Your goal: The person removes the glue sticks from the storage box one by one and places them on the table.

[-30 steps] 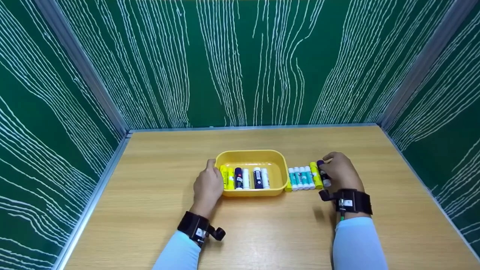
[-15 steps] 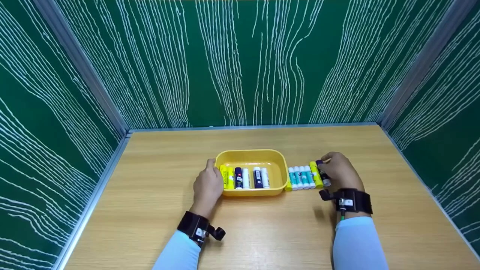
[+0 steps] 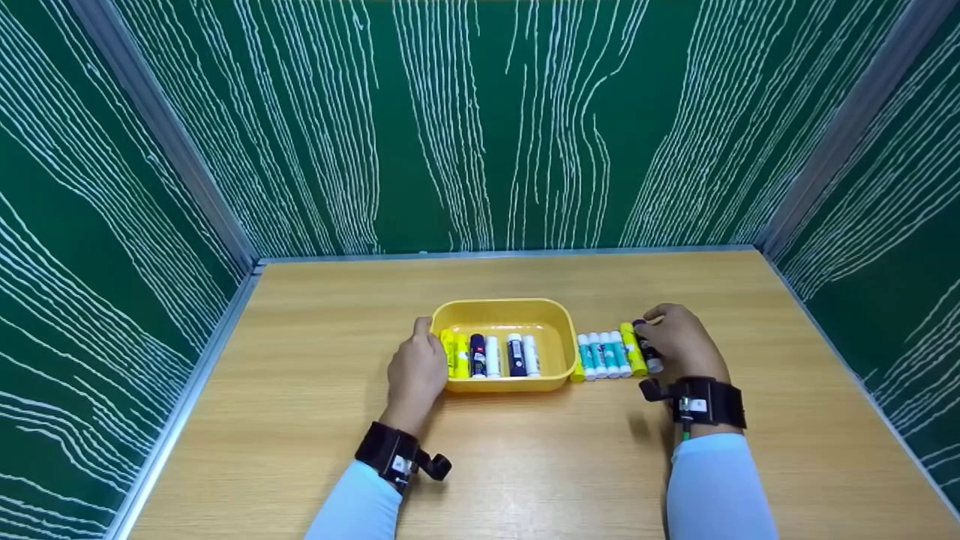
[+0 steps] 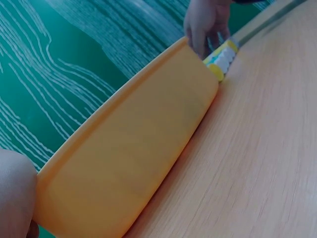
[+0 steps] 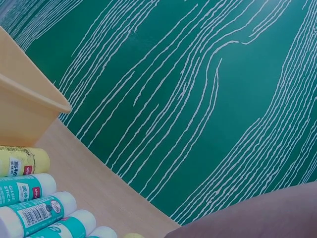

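My left hand (image 3: 417,369) grips the left end of a yellow plastic box (image 3: 504,385); in the left wrist view the hand (image 4: 16,193) sits at the box's near corner. Inside the box lie several glue sticks: yellow ones at the left, then dark blue (image 3: 478,355) and white (image 3: 492,357) ones, with a gap among them. My right hand (image 3: 684,341) pinches the top of a dark glue stick (image 3: 649,355) at the right end of a row on the table. The right fingertips are out of the right wrist view.
Left of the dark stick, the row holds a yellow glue stick (image 3: 633,349), several teal-and-white glue sticks (image 3: 603,355) and another yellow one (image 3: 577,370) against the box. Green white-lined panels (image 3: 525,127) enclose the wooden table (image 3: 525,465) at the back and sides.
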`<state>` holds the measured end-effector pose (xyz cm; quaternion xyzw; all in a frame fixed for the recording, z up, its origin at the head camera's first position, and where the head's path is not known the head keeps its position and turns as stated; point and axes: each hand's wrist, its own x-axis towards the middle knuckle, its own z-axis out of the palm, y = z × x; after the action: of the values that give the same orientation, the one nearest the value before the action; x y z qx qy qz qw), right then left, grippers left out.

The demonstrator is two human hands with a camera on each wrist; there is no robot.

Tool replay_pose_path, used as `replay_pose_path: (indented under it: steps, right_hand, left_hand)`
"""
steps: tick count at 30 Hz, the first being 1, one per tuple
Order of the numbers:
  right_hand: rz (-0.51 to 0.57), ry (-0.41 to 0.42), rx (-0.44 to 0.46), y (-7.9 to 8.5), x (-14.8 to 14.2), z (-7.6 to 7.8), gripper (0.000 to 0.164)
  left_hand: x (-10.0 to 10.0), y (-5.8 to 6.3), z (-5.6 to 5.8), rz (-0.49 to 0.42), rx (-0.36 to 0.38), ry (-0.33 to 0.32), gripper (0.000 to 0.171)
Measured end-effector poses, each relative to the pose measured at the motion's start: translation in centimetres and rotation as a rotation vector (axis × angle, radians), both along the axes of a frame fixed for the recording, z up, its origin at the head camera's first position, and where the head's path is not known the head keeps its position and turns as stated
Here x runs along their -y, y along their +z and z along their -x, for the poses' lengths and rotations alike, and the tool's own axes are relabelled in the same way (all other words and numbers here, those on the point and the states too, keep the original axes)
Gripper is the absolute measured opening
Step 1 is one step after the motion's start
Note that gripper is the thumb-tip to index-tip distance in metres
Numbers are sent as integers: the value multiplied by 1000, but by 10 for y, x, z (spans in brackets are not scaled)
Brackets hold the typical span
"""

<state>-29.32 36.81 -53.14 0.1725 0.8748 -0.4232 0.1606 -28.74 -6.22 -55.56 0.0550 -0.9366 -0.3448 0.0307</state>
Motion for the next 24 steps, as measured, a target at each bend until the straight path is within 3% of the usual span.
replay_pose_path:
  steps: [5,11,20,24]
  right_hand:
    - [-22,8,-7,0,-1,1,56]
    - [-73,38,-80,5,0,-2,59]
    - [-41,-93,-105,38,15,-15,61]
    - [-22,-111,-146,49,28,-15,60]
  left_hand:
    - [0,1,0,-2,0,1,45]
    - [0,-2,1,14,-33,1,45]
    - [-1,0,0,-8,-7,1,47]
    - [0,0,1,-3,-9,5,47]
